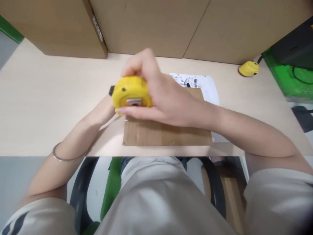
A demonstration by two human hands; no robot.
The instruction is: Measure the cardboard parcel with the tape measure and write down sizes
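Note:
A yellow tape measure [132,93] is gripped in my right hand [163,94], with the thumb along its lower side and the fingers curled over its top. It is held above a flat brown piece of cardboard [166,133] near the table's front edge. My left hand [110,103] reaches in from the left, behind the tape measure, which hides its fingers. Whether that hand holds anything cannot be seen. Under the cardboard lies a white sheet with black drawings [207,86], partly covered.
A second yellow object [248,69], rounded like another tape measure, sits at the table's back right. Tall brown panels [151,29] stand along the back, and another brown panel [66,29] is at the left. Dark equipment [295,49] lies beyond the right edge.

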